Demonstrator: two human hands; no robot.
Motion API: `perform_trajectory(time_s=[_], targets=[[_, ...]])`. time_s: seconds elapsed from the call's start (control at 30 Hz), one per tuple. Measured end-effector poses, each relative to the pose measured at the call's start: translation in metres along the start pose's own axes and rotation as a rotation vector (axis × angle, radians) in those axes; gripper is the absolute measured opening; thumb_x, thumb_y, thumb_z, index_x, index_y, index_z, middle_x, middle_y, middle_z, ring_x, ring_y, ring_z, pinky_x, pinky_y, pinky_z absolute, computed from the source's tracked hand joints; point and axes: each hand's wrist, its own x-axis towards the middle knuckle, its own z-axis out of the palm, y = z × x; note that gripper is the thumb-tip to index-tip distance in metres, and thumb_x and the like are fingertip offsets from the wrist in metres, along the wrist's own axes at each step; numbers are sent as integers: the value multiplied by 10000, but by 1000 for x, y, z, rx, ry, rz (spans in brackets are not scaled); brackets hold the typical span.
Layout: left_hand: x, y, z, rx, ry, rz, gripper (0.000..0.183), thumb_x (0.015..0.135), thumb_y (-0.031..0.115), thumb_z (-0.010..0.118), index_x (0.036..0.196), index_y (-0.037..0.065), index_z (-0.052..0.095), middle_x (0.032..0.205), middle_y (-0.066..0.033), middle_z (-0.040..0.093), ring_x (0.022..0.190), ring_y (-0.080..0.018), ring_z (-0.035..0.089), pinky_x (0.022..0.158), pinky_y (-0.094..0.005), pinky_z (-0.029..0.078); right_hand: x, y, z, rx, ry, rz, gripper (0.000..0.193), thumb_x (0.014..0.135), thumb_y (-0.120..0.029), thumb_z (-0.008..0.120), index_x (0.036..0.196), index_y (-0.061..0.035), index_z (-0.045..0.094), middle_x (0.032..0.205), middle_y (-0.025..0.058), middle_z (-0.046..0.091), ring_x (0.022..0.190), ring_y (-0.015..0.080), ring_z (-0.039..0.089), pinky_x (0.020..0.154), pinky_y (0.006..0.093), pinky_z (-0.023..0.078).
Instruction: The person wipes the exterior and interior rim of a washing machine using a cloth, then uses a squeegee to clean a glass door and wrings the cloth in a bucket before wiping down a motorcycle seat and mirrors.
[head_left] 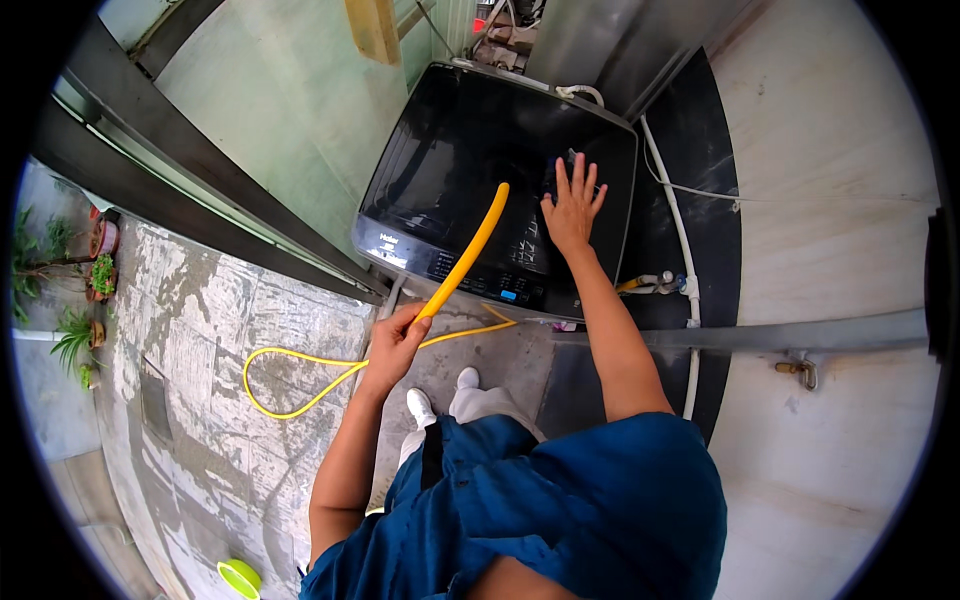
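Note:
A yellow hose (466,258) is gripped in my left hand (397,345), its free end curving up over the front of a black top-loading washing machine (450,130). From that hand the rest of the hose drops to the floor and lies there in a loop. My right hand (573,208) is stretched out with fingers spread, over the right part of the machine's glossy dark lid; it seems to rest on it. The lid is down. A control panel (490,285) with a small lit blue display runs along the machine's front edge.
White pipe (688,270) and a valve (660,284) run along the right wall, where a brass tap (800,372) sticks out. Metal door frames (200,150) stand at left. Potted plants (103,275) and a green basin (239,578) are on the wet-patched floor.

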Motion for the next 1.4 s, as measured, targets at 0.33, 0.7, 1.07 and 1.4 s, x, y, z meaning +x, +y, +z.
perform_trajectory(time_s=[0.33, 0.7, 1.07, 1.4], targets=[[14, 15, 4, -62, -3, 18, 232, 920, 142, 595, 1068, -29, 648, 770, 31, 536, 684, -48, 433, 591, -221, 357, 1, -151, 35, 252, -74, -266, 539, 927, -317, 574, 1428, -183, 427, 1484, 96, 394, 1414, 330, 265, 1139, 580, 145], [27, 12, -7, -99, 58, 16, 222, 914, 137, 600, 1058, -25, 650, 766, 36, 542, 698, -38, 435, 615, -211, 366, 71, 25, 38, -168, 202, -74, 453, 824, -77, 585, 1271, -147, 570, 1267, 110, 486, 1166, 306, 456, 971, 456, 365], [49, 6, 6, -104, 53, -33, 219, 915, 128, 602, 1063, -25, 652, 776, 45, 542, 695, -37, 434, 608, -210, 361, 31, -126, 36, 286, -43, -322, 389, 840, -276, 675, 1214, -184, 615, 1405, 100, 440, 1331, 327, 348, 1111, 554, 202], [54, 8, 5, -77, 64, 39, 226, 946, 201, 560, 1068, 27, 637, 659, 73, 460, 563, -8, 386, 482, -184, 308, 162, -38, 96, 111, -20, -101, 473, 919, -372, 561, 1376, -285, 482, 1508, 27, 357, 1373, 315, 316, 1111, 584, 214]])
